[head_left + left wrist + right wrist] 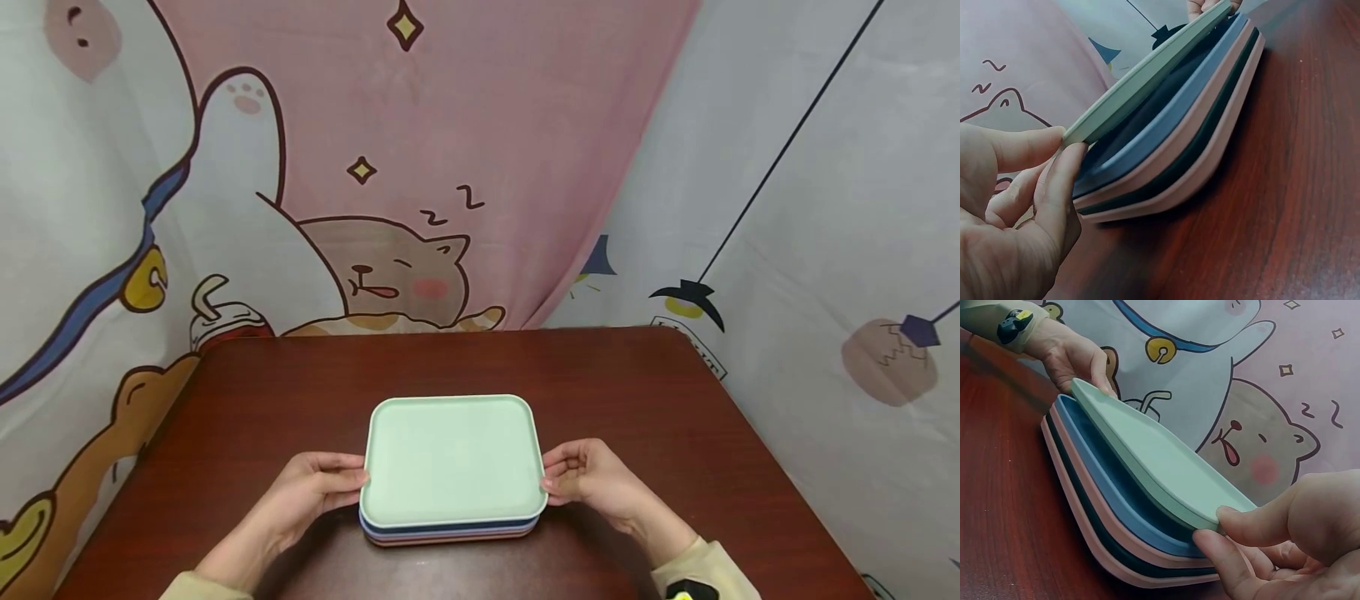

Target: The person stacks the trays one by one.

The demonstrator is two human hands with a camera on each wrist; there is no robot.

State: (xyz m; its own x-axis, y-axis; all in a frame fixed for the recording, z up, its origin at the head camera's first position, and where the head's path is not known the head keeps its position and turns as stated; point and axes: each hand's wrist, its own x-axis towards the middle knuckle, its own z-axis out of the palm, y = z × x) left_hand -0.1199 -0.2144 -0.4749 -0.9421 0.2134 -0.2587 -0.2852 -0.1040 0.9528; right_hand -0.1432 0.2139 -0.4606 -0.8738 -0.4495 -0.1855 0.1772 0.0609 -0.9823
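Note:
A light green rectangular tray (pixel 453 458) is held by its two short sides above a stack of similar trays. My left hand (pixel 318 492) pinches its left edge between thumb and fingers, and my right hand (pixel 592 483) pinches the right edge. In the right wrist view the green tray (pixel 1154 456) is raised at a slant, with a gap under it. Directly below lies a blue tray (pixel 1116 500). Under that come a pink tray (pixel 1172 153), a dark green tray (pixel 1210 140) and another pink tray (pixel 1210 165), nested together on the table.
The stack stands on a dark red-brown wooden table (pixel 300 392), near its front middle. A cloth with cartoon animals (pixel 405 267) hangs behind the table's back edge and along both sides. A dark band with a yellow mark sits on the right wrist.

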